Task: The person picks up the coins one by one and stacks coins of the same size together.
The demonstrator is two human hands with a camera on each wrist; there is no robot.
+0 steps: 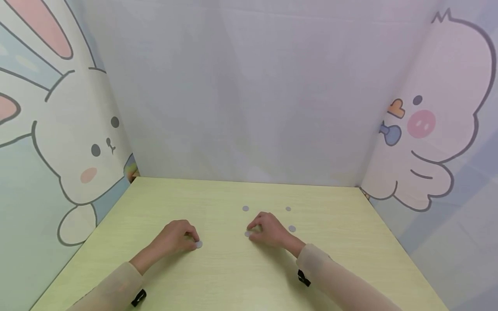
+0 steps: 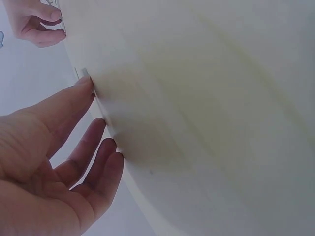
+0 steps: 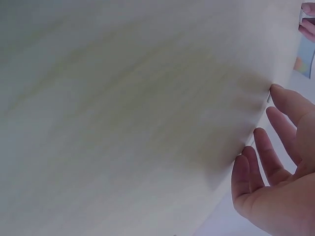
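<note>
We see both hands on the table (image 1: 233, 276). Left hand (image 1: 177, 237) rests palm down, fingers loosely bent, fingertips (image 2: 84, 82) touching a coin (image 1: 199, 244) at its 4 o'clock; we can't tell if it's pinched or only touched. Right hand (image 1: 268, 230) is also down, fingers (image 3: 290, 101) relaxed and slightly bent, tips on a second coin (image 1: 247, 233) at its 8 o'clock; same doubt about grip. Three more coins lie loose: one (image 1: 245, 208) at 11 o'clock of the right hand, a small one (image 1: 288, 209) at 1 o'clock, another (image 1: 292, 228) just beside the wrist at 3 o'clock. Cartoon panels (image 1: 50, 142) wall the table.
</note>
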